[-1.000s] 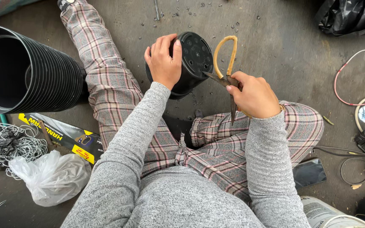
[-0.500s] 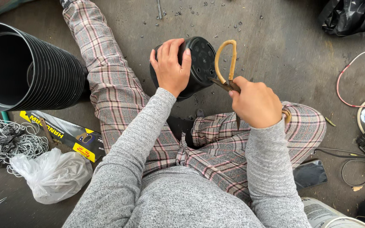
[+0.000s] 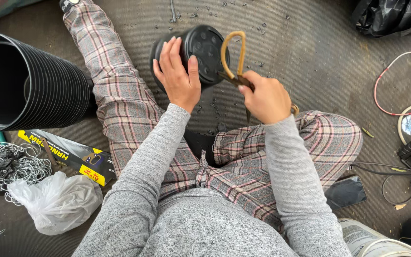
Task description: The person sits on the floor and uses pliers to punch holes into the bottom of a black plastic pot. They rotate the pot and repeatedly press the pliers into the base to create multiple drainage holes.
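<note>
On grey floor (image 3: 310,62), stacked black pots (image 3: 24,85)

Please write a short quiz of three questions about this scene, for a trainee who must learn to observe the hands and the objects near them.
1. True or false: the left hand grips the side of the black pot.
2. Which tool does the right hand hold? A) a hammer B) scissors with big looped handles C) a brush
3. What lies on the floor on the person's left, beside the leg?

Key:
1. True; the pot's perforated bottom faces the camera.
2. B, the scissors, held against the pot's bottom.
3. A stack of black pots lying on its side.
</note>
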